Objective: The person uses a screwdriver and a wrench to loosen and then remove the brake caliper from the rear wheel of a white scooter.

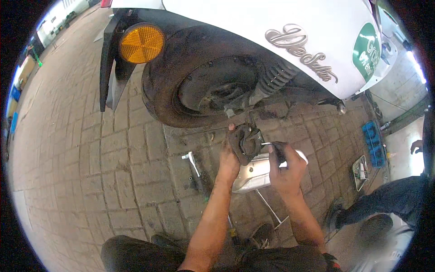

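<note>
Left hand clamped round grimy dark part, held up before the wheel, apparently to steady it. Right hand pinches thin pale rod at its edge; contact unclear.

dark brown part, white body panel, green sticker, orange grid-patterned reflector, blue tray, grey-brown brick-patterned paving

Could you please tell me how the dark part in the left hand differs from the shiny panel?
The dark part looks dull, while the shiny panel reflects light. The dark part is held in the left hand; the shiny panel lies on the paving. The dark part is compact, the shiny panel longer.
</note>
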The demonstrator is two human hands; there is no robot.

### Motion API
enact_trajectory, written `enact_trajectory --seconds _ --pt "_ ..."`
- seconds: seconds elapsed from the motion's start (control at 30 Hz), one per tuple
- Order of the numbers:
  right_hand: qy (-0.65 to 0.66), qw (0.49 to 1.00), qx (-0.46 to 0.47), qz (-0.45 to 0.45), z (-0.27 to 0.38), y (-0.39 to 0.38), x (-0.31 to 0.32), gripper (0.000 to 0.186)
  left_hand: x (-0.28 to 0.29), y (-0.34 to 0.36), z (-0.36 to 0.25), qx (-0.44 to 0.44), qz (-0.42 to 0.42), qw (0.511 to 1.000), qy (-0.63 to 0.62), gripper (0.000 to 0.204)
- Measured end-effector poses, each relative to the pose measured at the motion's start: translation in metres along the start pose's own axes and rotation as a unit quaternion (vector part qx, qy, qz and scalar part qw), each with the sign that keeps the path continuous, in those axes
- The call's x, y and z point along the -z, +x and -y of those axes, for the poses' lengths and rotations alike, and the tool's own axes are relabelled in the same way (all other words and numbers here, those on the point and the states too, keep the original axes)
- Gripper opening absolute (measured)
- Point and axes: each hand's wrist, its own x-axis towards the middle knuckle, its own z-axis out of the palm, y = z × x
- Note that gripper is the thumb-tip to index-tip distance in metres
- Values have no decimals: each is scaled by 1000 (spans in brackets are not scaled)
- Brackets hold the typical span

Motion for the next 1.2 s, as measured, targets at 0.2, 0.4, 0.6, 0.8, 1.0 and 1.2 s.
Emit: enact_trajectory --seconds 0.2,0.4,0.6,0.8,1.0,1.2 --pt "-1 1000 -8 -4 3 -5 -1 11 -8 -1 31 -145 -34 984 100 66" --pt "73 996 -44 25 -4 -6 -4 12 -5 -1 22 -161 -35 969 182 71" --pt "38 997 -48 48 6 -8 -5 12 -1 7 -15 216 7 861 -460 43" --pt "-7 994 52 95 -4 -6 -4 27 1 29 -13 372 62 652 -658 51" --pt "-71 971 161 160 -20 6 5 19 -2 26 -11 345 59 652 -672 47" --pt "-94 949 248 173 -46 15 12 24 1 26 -16 380 65 638 -667 43"
